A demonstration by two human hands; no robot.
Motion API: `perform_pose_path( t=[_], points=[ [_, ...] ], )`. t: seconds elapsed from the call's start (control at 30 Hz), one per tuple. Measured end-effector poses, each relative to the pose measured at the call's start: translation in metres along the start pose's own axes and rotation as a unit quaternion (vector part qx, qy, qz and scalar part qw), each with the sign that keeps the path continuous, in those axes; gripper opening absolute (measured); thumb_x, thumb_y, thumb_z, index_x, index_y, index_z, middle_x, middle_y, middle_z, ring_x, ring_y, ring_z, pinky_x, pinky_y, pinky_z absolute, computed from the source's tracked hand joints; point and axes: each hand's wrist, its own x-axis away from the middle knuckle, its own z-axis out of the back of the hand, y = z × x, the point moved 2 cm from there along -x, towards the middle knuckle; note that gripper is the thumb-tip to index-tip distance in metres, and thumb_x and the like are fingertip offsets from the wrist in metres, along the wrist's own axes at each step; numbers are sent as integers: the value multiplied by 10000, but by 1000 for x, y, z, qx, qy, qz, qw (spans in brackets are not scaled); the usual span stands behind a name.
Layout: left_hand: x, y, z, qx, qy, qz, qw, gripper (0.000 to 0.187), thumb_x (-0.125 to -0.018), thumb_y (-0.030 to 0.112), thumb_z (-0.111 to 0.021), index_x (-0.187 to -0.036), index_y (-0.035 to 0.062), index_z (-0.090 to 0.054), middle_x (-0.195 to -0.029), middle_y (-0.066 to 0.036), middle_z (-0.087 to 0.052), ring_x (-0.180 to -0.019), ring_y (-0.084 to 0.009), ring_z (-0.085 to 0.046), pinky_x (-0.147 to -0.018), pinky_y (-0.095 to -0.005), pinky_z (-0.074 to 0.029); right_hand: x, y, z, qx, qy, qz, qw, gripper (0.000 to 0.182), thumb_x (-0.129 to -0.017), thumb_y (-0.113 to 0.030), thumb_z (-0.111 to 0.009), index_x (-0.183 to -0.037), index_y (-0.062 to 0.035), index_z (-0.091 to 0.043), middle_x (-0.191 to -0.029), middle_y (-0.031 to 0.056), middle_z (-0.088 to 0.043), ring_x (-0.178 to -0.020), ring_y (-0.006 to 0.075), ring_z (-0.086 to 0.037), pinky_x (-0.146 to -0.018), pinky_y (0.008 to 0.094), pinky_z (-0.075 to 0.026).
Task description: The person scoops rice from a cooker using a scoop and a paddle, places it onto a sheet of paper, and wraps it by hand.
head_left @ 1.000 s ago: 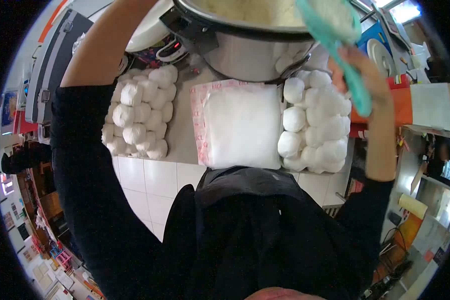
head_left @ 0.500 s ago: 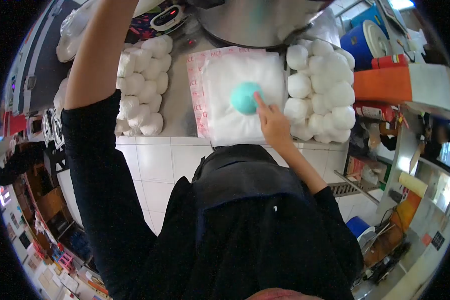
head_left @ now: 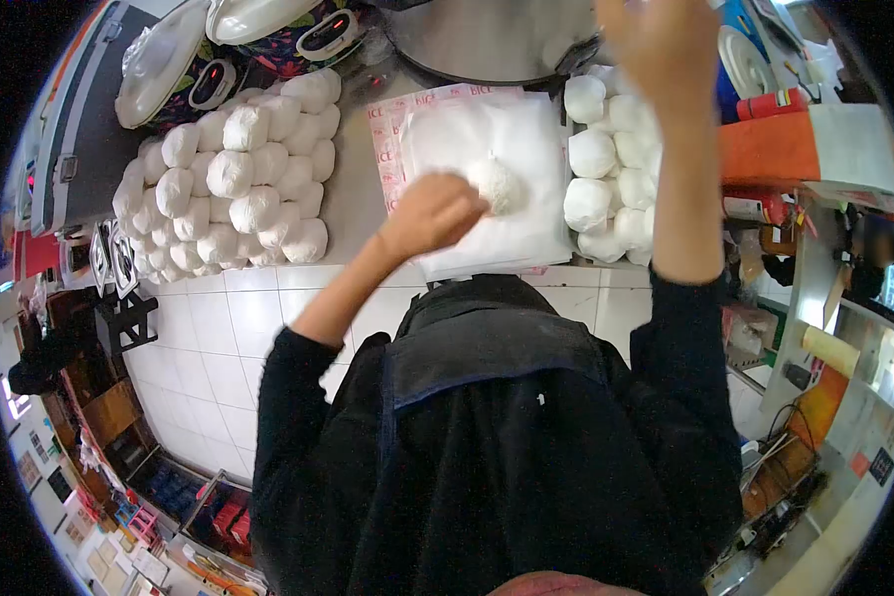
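Sitting just right of your left hand (head_left: 429, 214), fingers curled, touching: rice mound (head_left: 497, 184) on plastic sheet (head_left: 467, 129); right hand (head_left: 666, 45) raised well away, grip unclear.

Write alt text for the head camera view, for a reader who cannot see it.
A person's left hand gathers clear plastic around a fresh mound of rice on a stack of plastic sheets, while the right hand is raised toward a steel pot. Piles of wrapped rice balls flank the sheets.
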Motion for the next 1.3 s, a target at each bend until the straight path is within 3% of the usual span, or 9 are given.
perform_pose_path(
  t=[0.03,0.2,0.37,0.53,0.67,0.73,1.17,1.23,1.3],
  points=[
    [21,7,-11,29,-51,58,997,201,-715,141,-694,-883,109,-588,-847,-44,-573,-845,-234,-552,-681,-345,-446,46,1,-13,-39,-63,-50,996,217,-828,-122,-610,-1035,-59,-615,-902,94,-648,-758,206,-605,-695,278,-463],
    [100,-1,-52,136,-93,185,969,159,-683,172,-719,-812,93,-672,-896,-21,-623,-882,-219,-531,-756,-344,-433,236,-21,-63,-242,-401,-122,875,186,-787,-240,-621,-813,-56,-628,-776,88,-582,-779,259,-552,-699,356,-454],
    [92,-9,-52,169,-112,239,950,116,-697,144,-707,-792,81,-687,-836,-30,-646,-840,-230,-548,-759,-339,-451,286,-19,-66,-249,-421,-54,870,219,-746,-242,-655,-837,-44,-635,-798,78,-580,-826,258,-539,-720,358,-452],
    [79,-16,-46,300,-117,465,825,207,-744,196,-679,-848,20,-644,-823,-92,-628,-842,-230,-574,-768,-335,-462,294,-17,-68,-210,-381,7,900,201,-729,-138,-626,-901,-35,-630,-811,90,-585,-817,261,-538,-717,339,-463],
    [56,9,-30,175,-138,395,891,240,-749,220,-667,-875,23,-617,-792,-110,-607,-826,-237,-581,-752,-341,-464,293,-19,-65,-178,-358,6,917,243,-713,-68,-583,-951,-29,-613,-825,93,-585,-815,263,-535,-708,329,-467],
    [50,22,-26,-6,-142,194,971,165,-757,158,-614,-886,56,-605,-781,-95,-604,-800,-244,-585,-716,-352,-462,288,-23,-59,-142,-337,-1,931,267,-700,-37,-551,-962,-17,-598,-847,97,-584,-815,264,-534,-708,337,-469],
    [115,19,5,24,-242,133,961,172,-723,54,-558,-877,102,-616,-801,-68,-627,-766,-262,-594,-680,-390,-457,322,-42,-53,-136,-341,105,924,274,-773,-95,-496,-1023,-38,-591,-997,135,-625,-926,297,-601,-788,383,-488],
    [123,21,9,43,-136,275,951,237,-733,58,-560,-958,114,-610,-860,-100,-631,-788,-307,-589,-687,-403,-459,322,-38,-56,-196,-453,-48,869,269,-797,-103,-509,-1040,-37,-604,-961,147,-645,-841,307,-630,-753,375,-500],
    [138,28,-9,17,-61,204,977,272,-748,61,-551,-1011,113,-597,-942,-124,-617,-840,-320,-584,-714,-405,-463,296,-25,-62,-279,-455,-166,829,265,-801,-122,-527,-1040,-45,-611,-950,148,-649,-817,307,-631,-736,369,-503]
  ],
)
